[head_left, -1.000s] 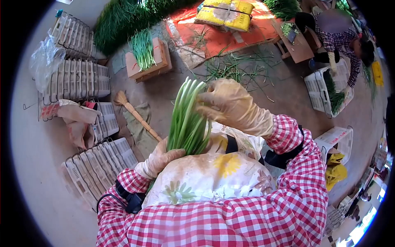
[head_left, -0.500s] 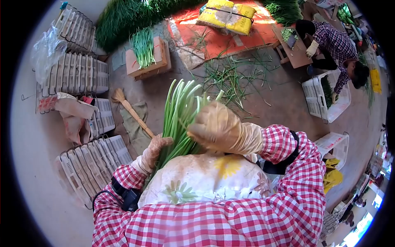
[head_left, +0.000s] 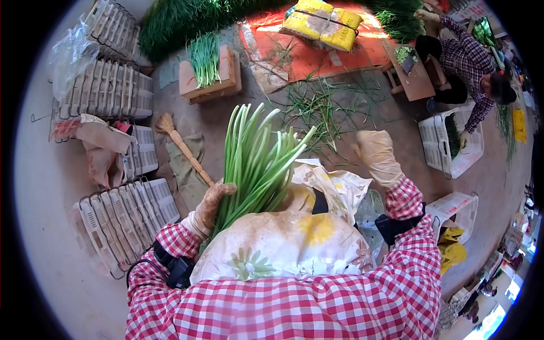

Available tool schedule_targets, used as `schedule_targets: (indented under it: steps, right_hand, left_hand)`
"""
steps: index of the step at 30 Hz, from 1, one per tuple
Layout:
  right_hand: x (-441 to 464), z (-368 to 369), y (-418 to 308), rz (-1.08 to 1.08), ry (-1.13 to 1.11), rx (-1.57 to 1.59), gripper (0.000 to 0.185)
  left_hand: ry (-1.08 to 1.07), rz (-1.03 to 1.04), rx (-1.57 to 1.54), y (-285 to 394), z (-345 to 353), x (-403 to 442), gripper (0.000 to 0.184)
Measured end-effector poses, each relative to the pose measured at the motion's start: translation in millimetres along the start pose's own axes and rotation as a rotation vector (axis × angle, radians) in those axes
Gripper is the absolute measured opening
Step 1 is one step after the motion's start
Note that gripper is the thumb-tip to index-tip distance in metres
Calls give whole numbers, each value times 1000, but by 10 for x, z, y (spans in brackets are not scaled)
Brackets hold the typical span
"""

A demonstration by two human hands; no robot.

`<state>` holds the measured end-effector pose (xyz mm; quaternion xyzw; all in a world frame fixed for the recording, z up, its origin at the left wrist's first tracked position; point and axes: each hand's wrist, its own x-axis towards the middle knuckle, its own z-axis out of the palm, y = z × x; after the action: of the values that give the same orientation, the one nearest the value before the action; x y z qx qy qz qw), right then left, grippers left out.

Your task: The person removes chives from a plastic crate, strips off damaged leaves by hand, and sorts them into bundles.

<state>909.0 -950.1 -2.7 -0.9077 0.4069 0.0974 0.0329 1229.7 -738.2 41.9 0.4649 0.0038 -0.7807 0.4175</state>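
A bunch of green onions (head_left: 258, 164) stands tilted in front of my body, pale ends upward. My left hand (head_left: 211, 207), in a soiled, pale glove, is wrapped round its left side low down. My right hand (head_left: 378, 156), also gloved, is off to the right, apart from the bunch. Its fingers are curled in; whether anything is inside them I cannot make out. Below the bunch, a flower-patterned apron (head_left: 272, 241) covers my lap, and the lower ends of the stalks are hidden.
Loose green leaves (head_left: 320, 113) litter the floor ahead. A tied bunch lies on a wooden box (head_left: 232, 73). A broom (head_left: 187, 150) and stacked white crates (head_left: 127, 218) are at left. A co-worker (head_left: 464, 62) sits at right beside a white crate (head_left: 436, 141).
My right hand has moved away from the bunch to the right. My left hand keeps its hold. The co-worker's arm has reached out toward the back.
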Motion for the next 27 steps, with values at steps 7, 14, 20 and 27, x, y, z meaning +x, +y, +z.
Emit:
schedule_targets:
  steps: [7,14,20,27]
  right_hand:
    - [202,-1032,-730,-605,456,776,9]
    - [437,-829,-955,-525,326,578,24]
    - [569,-725,-886,-479,24,608,44]
    - [652,-863,-897,-516,-183,613,48]
  left_hand:
    - [-77,-41,-56,59,221,-10,53]
    - [-108,-55,-21,92,225,-56,57]
    - [-114,-57,54,102,270,-64,58]
    - [-149,-61,194,116,239,-37,59]
